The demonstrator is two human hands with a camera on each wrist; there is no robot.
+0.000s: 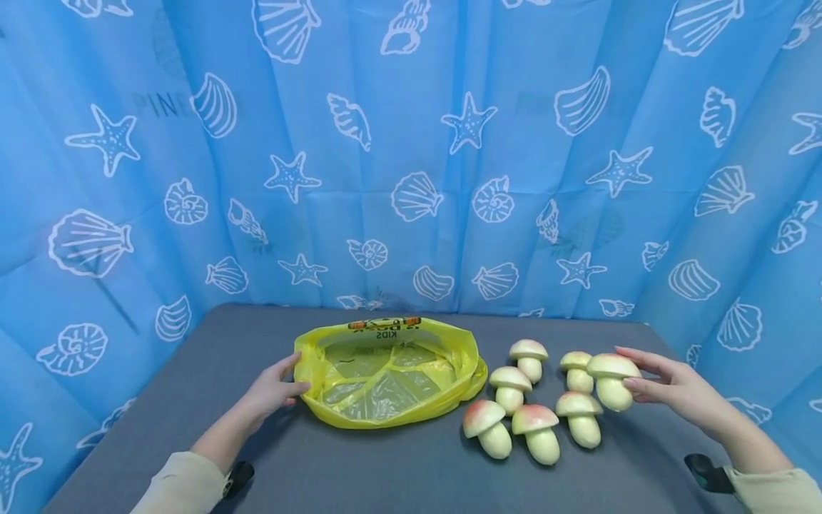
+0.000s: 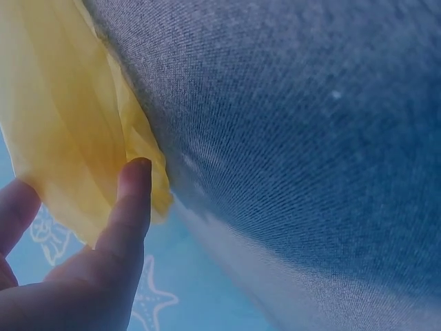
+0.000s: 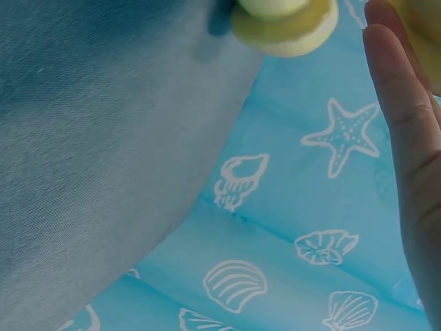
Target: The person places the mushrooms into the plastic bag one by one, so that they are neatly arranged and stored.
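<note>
A yellow plastic bag (image 1: 385, 421) lies on its side with its wide mouth spread and folds showing inside. My left hand (image 1: 275, 389) grips the bag's left edge, thumb on the near side and a finger behind. The left wrist view shows the thumb (image 2: 134, 186) against the yellow plastic. At the right, my right hand (image 1: 681, 392) holds a toy mushroom (image 1: 613, 375) with a pale cap and thick stem between thumb and fingers. Part of it appears behind the fingers (image 3: 389, 76) in the right wrist view. Several similar mushrooms (image 1: 536, 428) with pinkish caps stand or lean left of that hand.
The dark grey tabletop (image 1: 385, 471) carries the bag and mushrooms. A blue curtain (image 1: 411, 157) with white shells and starfish hangs behind and along both sides. Dark wrist devices (image 1: 706, 472) show below the sleeves. Another mushroom (image 3: 289, 34) is near the table edge in the right wrist view.
</note>
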